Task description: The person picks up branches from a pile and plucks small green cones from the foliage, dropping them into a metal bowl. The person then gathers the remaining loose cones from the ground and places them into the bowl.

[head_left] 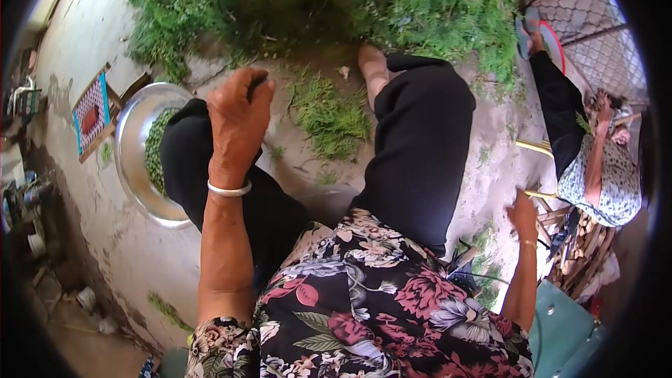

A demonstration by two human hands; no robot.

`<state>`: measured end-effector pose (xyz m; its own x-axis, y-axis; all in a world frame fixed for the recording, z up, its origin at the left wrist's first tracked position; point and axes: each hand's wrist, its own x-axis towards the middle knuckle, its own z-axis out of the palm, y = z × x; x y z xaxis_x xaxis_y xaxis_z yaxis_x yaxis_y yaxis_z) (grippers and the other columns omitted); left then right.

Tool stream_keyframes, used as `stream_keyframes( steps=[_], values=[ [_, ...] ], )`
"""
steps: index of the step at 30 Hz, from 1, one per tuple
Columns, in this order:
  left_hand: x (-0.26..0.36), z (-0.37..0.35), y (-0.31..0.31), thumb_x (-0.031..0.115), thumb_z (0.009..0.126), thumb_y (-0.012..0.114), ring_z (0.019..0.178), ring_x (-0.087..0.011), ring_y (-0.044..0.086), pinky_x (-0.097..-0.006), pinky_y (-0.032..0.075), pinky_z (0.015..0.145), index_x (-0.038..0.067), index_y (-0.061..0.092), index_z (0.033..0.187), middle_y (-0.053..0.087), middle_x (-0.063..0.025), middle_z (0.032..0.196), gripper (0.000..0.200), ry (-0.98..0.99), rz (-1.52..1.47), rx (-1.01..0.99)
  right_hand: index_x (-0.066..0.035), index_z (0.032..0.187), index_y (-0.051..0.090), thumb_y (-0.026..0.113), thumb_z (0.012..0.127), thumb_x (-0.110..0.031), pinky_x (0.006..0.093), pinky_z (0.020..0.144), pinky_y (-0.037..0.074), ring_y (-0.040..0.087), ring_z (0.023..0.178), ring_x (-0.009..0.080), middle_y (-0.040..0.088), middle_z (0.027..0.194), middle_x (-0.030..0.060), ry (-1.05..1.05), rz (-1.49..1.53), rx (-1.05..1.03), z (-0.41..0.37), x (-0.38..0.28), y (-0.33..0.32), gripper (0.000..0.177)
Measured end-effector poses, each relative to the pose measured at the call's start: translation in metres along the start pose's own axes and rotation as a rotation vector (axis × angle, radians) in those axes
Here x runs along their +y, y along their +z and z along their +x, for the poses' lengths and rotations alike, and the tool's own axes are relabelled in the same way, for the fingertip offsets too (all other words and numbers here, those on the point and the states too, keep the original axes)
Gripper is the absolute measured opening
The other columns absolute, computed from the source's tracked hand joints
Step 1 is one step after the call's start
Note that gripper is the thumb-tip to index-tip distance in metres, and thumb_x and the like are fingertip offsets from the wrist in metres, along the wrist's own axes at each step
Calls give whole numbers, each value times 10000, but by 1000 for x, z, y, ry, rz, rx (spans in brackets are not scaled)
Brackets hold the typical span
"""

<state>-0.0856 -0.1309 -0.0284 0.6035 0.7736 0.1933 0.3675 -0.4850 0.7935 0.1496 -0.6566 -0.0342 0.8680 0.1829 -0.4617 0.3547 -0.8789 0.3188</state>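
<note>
The wide metal bowl [129, 143], partly filled with small green pieces [154, 157], stands on the ground at the left, its right side hidden behind the person's left knee [185, 143]. Its rim is round, so it offers no clear long axis. The left hand [241, 108] is clearly the nearer one: it hangs in front of the body above that leg, with the bowl just to its left and apart from it. Its fingers are curled well in, the thumb close to the index finger; whether anything sits inside the curl I cannot tell. Right of this hand, on the ground between the feet, lies a loose patch of green sprigs [329, 119], and farther off spreads a large heap of leafy branches [308, 0]. The right hand [521, 215] is low at the right side, well apart from the bowl, its fingers partly extended; its grip is too small to read. Near it are some stacked firewood [588, 255] and a seated second person [598, 182]. Far left, beyond the bowl, stands a stool with a woven seat [91, 113].
</note>
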Motion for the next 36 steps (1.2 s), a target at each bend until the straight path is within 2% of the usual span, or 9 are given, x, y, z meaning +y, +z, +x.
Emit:
stream_keyframes(
  steps=[6,10,14,19,22,24,27,29,36],
  values=[
    [-20,4,-18,78,782,629,628,-155,618,-260,480,592,-64,646,884,648,-111,706,175,-191,-92,55,18,1201,523,625,794,-168,413,839,464,596,972,386,614,1048,249,-443,394,761,54,-168,-162,458],
    [-18,19,-20,92,806,615,634,-114,610,-229,477,565,-87,638,918,639,-92,722,212,-331,-172,-82,19,1117,573,650,787,-181,356,768,493,619,908,351,630,1042,189,-751,725,757,51,-283,-221,394],
    [-33,48,15,95,798,619,616,-111,602,-238,479,552,-81,637,912,643,-95,731,210,-286,54,-290,5,817,554,611,819,-180,418,555,471,614,631,361,601,668,190,-1121,638,670,27,-367,-251,194],
    [-135,41,125,93,697,650,619,-263,646,-351,508,591,39,699,728,653,-171,699,80,-310,-48,-292,36,888,562,619,776,-149,477,607,476,579,707,455,571,709,281,-1031,526,420,52,-407,-248,223],
    [-187,5,184,74,691,612,674,-333,641,-408,522,635,80,695,678,642,-179,715,84,-234,78,-382,47,854,601,625,795,-109,396,545,470,608,595,346,618,652,194,-1146,681,616,75,-406,-233,169],
    [-193,-12,206,70,691,601,681,-345,635,-420,522,649,86,693,672,643,-178,719,94,-249,104,-441,43,1082,566,686,740,-117,337,732,478,626,802,291,638,923,180,-1138,449,719,89,-396,-217,396],
    [-194,-28,235,67,695,585,706,-360,629,-440,512,668,96,693,714,641,-179,739,113,-415,225,-429,58,1040,579,699,724,-129,343,692,480,609,733,318,627,867,205,-1208,589,655,86,-388,-217,386],
    [-207,-39,262,60,711,562,724,-369,623,-455,501,674,81,666,717,634,-183,748,106,-307,138,-254,53,1016,598,710,714,-106,333,672,490,623,718,293,636,872,192,-996,655,307,78,-395,-228,359],
    [-281,-75,335,47,800,474,739,-379,622,-465,505,644,37,563,952,612,-204,827,177,-262,300,-426,49,1012,607,752,641,-31,311,691,506,644,756,242,653,898,167,-797,751,327,92,-393,-222,405]
  ],
)
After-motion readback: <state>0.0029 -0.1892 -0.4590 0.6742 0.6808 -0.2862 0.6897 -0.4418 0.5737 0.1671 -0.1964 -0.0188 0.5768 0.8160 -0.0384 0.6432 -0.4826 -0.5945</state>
